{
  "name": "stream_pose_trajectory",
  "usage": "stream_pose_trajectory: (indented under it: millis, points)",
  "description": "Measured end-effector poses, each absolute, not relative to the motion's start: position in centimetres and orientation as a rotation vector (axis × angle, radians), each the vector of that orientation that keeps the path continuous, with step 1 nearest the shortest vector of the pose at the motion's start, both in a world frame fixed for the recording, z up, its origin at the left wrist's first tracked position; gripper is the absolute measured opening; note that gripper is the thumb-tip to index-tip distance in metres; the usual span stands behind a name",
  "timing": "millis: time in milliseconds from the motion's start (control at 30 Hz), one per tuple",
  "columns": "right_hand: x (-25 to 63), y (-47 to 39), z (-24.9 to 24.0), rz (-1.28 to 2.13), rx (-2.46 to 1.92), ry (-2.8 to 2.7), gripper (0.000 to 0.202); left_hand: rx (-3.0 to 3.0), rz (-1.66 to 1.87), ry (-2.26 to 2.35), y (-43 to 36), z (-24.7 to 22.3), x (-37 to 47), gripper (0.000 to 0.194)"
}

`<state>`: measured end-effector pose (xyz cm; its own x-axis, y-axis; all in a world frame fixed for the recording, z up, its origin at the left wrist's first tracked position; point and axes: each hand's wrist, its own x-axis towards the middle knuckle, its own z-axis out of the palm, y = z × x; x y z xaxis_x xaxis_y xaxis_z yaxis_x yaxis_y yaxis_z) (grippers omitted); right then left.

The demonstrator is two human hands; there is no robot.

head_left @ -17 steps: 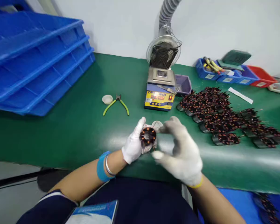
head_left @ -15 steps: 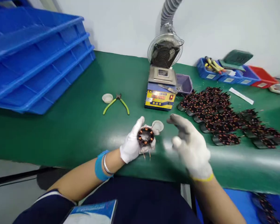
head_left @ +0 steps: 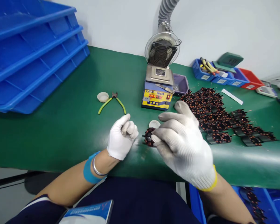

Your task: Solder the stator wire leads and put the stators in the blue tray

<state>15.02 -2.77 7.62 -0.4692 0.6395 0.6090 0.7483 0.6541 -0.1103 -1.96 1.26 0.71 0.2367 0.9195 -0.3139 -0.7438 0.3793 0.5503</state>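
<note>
Right hand (head_left: 185,146), gloved: thumb and fingers pinch a wound ring (head_left: 147,137) near the middle of the front edge of the worktop (head_left: 67,137). The fingers cover the ring's right side; whether its underside touches the surface is unclear. Left hand (head_left: 121,137), gloved: fingers curled into a loose fist, apart from the ring; any content of the fist is hidden. Just behind the ring, a white dish (head_left: 154,123) is partly covered. Toward the right edge, massed similar rings (head_left: 212,107) are partly masked by the right hand. At the left, along the rear edge, blue crates (head_left: 37,67) run out of view.
</note>
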Motion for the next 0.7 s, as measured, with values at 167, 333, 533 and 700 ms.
stream_pose_trajectory:
  millis: [167, 333, 533, 700]
  points:
    - [15.1, -2.9, 8.6, -0.251, -0.98, -2.338, 0.008, 0.42, 0.616, 0.548, 1.4, -0.1, -1.8, 0.055]
    - [15.8, -2.9, 7.3, -0.267, -1.024, -2.33, 0.006, 0.492, 0.625, 0.417, 0.3, 0.6, -1.9, 0.036]
    - [15.7, -3.6, 8.4, -0.127, -0.954, -2.336, 0.011, 0.301, 1.026, 0.641, 1.6, 0.2, -2.3, 0.031]
    - [16.3, -3.6, 6.7, -0.095, -0.988, -2.222, 0.01, 0.608, 0.47, 0.436, 0.7, -0.1, -1.9, 0.05]
